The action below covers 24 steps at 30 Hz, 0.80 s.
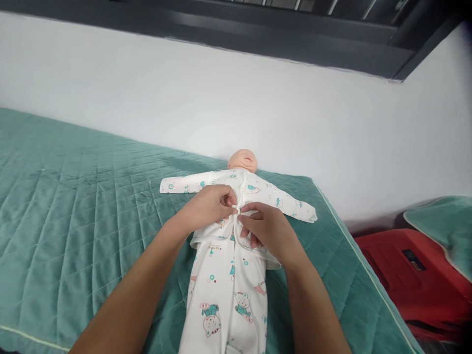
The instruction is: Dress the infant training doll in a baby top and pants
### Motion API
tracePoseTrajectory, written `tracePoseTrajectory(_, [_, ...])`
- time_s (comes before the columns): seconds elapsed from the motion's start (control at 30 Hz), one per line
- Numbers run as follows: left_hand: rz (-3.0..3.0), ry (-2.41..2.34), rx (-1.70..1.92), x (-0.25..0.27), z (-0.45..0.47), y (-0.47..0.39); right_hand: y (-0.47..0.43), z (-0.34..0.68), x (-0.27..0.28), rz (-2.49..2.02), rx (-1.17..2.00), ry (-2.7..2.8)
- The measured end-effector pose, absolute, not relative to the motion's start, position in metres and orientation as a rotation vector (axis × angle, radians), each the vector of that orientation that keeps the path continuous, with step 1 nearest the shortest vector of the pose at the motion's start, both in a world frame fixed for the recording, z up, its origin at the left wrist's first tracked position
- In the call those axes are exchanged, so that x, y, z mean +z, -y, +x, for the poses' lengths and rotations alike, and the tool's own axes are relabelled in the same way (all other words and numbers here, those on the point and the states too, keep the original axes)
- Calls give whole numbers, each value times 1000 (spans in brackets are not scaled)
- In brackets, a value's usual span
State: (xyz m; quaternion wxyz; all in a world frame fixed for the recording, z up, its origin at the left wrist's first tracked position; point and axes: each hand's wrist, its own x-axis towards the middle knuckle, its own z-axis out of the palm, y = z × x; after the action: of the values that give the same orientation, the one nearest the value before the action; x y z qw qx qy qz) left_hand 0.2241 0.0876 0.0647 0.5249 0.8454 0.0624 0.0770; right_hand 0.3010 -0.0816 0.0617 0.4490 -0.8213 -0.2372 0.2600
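Observation:
A baby doll (241, 160) lies on its back, head toward the wall. It wears a white printed baby shirt (254, 186), with both sleeves spread out to the sides, and white printed pants (221, 263) with cartoon animals. At the middle of the chest, my left hand (214, 205) pinches one front edge of the shirt. My right hand (266, 225) pinches the opposite edge, with the fingertips of both hands almost meeting. The fastening between them is too small to make out. Below my hands the shirt's front edges part slightly over the pants.
A green quilted cover (92, 221) lies under the doll, its piped edge running down the right side. Behind stands a white wall (147, 88) beneath a dark window frame (258, 32). At the right sits a red plastic object (409, 275) with green cloth (442, 226) by it.

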Motion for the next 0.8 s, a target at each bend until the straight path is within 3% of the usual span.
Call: tracePoseTrajectory(0.8, [2094,-117,164,64,226,-89,75,300,49,-2048,545,556])
